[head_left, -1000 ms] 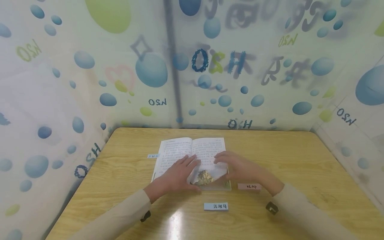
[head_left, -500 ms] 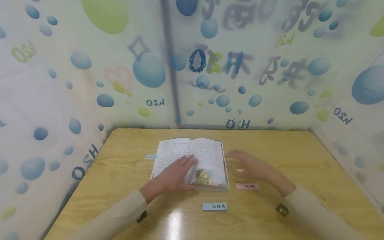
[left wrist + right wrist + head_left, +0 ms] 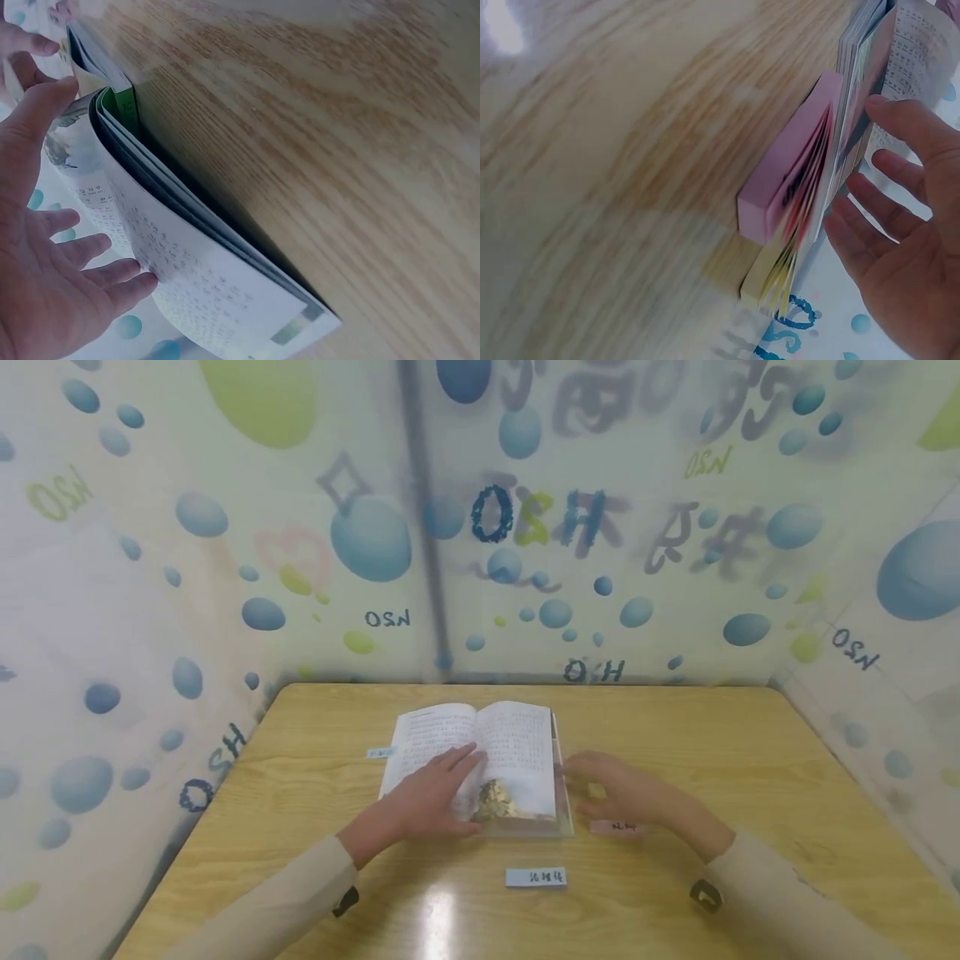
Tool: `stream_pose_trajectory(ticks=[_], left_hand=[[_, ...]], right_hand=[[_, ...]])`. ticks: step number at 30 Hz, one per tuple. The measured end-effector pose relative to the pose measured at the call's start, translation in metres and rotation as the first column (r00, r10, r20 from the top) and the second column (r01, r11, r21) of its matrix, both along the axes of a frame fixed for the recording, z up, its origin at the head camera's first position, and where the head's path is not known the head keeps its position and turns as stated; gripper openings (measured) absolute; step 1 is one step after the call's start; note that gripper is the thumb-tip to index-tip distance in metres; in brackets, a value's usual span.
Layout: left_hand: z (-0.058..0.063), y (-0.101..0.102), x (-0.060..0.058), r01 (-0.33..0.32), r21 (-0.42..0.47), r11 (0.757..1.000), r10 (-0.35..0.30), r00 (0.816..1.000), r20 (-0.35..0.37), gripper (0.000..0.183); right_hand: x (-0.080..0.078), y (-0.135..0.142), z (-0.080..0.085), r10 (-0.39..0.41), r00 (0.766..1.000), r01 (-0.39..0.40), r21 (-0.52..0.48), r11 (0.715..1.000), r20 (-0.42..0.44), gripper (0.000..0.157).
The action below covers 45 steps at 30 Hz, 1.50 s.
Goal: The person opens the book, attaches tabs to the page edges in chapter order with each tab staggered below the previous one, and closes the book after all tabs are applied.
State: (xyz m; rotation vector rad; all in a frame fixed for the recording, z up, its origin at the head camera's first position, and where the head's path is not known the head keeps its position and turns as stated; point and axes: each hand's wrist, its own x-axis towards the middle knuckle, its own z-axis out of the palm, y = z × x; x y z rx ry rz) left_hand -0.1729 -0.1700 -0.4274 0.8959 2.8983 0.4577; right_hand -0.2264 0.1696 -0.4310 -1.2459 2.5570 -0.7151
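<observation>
An open book (image 3: 517,739) lies on the wooden table, with printed text and a golden-brown picture low on its right page. My left hand (image 3: 423,797) rests across the left page near the middle fold, fingers extended. In the left wrist view, its fingertips touch the page and its thumb (image 3: 52,101) lies by the fold at the near edge. Beside the book's right edge is my right hand (image 3: 633,789), loosely bent. The right wrist view shows its thumb (image 3: 907,120) right at the page edge and its fingers apart, pinching nothing.
A pink sticky-note pad (image 3: 787,165) and a yellow pad (image 3: 769,274) stand by the book's right side. One light blue labelled slip (image 3: 536,877) lies in front of the book, another blue slip (image 3: 381,752) at its left edge. Patterned curtains surround the table (image 3: 690,718).
My right hand has left the right page and its corner, moving to the right of the book. The page has come down flatter. My left hand has slid slightly left.
</observation>
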Motion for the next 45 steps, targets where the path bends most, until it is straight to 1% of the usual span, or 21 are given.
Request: stream_pose_trajectory(ticks=[4, 10, 11, 15, 17, 18, 20, 22, 24, 26, 28, 30, 33, 38, 45], left_hand=[[0.001, -0.002, 0.001, -0.004, 0.008, 1.0, 0.004, 1.0, -0.005, 0.106], [0.005, -0.006, 0.003, -0.03, 0.03, 0.999, 0.03, 0.999, -0.016, 0.107], [0.006, -0.007, 0.003, -0.033, 0.04, 0.999, 0.033, 0.999, -0.023, 0.097], [0.006, -0.015, 0.002, -0.038, 0.103, 0.994, 0.043, 0.998, -0.051, 0.098], [0.005, -0.02, 0.001, -0.028, 0.166, 0.986, 0.038, 0.998, -0.058, 0.094], [0.005, -0.023, 0.0, -0.024, 0.205, 0.979, 0.035, 0.998, -0.053, 0.104], [0.004, -0.029, 0.0, -0.03, 0.259, 0.966, 0.043, 0.998, -0.046, 0.1], [0.005, -0.035, 0.0, -0.036, 0.318, 0.947, 0.044, 0.999, -0.019, 0.098], [0.008, -0.04, 0.002, -0.054, 0.347, 0.936, 0.057, 0.998, 0.002, 0.097], [0.009, -0.045, 0.003, -0.077, 0.346, 0.935, 0.076, 0.997, 0.014, 0.099], [0.011, -0.051, 0.005, -0.103, 0.328, 0.939, 0.104, 0.994, 0.015, 0.101], [0.012, -0.056, 0.007, -0.136, 0.291, 0.947, 0.14, 0.99, 0.01, 0.104], [0.015, -0.062, 0.008, -0.169, 0.25, 0.953, 0.176, 0.984, -0.006, 0.108], [0.016, -0.071, 0.009, -0.227, 0.204, 0.952, 0.237, 0.971, -0.023, 0.11], [0.009, -0.08, 0.01, -0.252, 0.119, 0.96, 0.259, 0.964, -0.051, 0.112]], right_hand=[[-0.001, -0.003, -0.002, 0.032, 0.999, -0.032, -0.014, 0.999, -0.03, 0.047], [-0.002, -0.007, -0.006, 0.05, 0.998, -0.051, -0.015, 0.999, -0.044, 0.044], [-0.002, -0.007, -0.006, 0.052, 0.998, -0.052, -0.016, 0.999, -0.046, 0.044], [-0.004, -0.009, -0.008, 0.055, 0.997, -0.056, -0.015, 0.998, -0.055, 0.043], [-0.004, -0.009, -0.008, 0.053, 0.997, -0.054, -0.016, 0.998, -0.056, 0.042], [-0.004, -0.009, -0.008, 0.052, 0.997, -0.053, -0.017, 0.998, -0.053, 0.042], [-0.004, -0.009, -0.008, 0.049, 0.998, -0.05, -0.015, 0.999, -0.048, 0.042], [-0.004, -0.009, -0.008, 0.048, 0.998, -0.049, -0.015, 0.999, -0.038, 0.042], [-0.004, -0.009, -0.007, 0.046, 0.998, -0.047, -0.013, 0.999, -0.029, 0.042], [-0.004, -0.009, -0.007, 0.045, 0.999, -0.045, -0.011, 0.999, -0.025, 0.042], [-0.003, -0.01, -0.006, 0.043, 0.999, -0.044, -0.009, 0.999, -0.023, 0.042], [-0.003, -0.011, -0.006, 0.043, 0.999, -0.043, -0.005, 0.999, -0.025, 0.042], [-0.003, -0.011, -0.005, 0.042, 0.999, -0.042, -0.005, 0.999, -0.027, 0.043], [-0.002, -0.01, -0.005, 0.05, 0.998, -0.05, -0.018, 0.999, -0.033, 0.042], [-0.002, -0.01, -0.006, 0.054, 0.998, -0.055, -0.02, 0.998, -0.046, 0.04]])
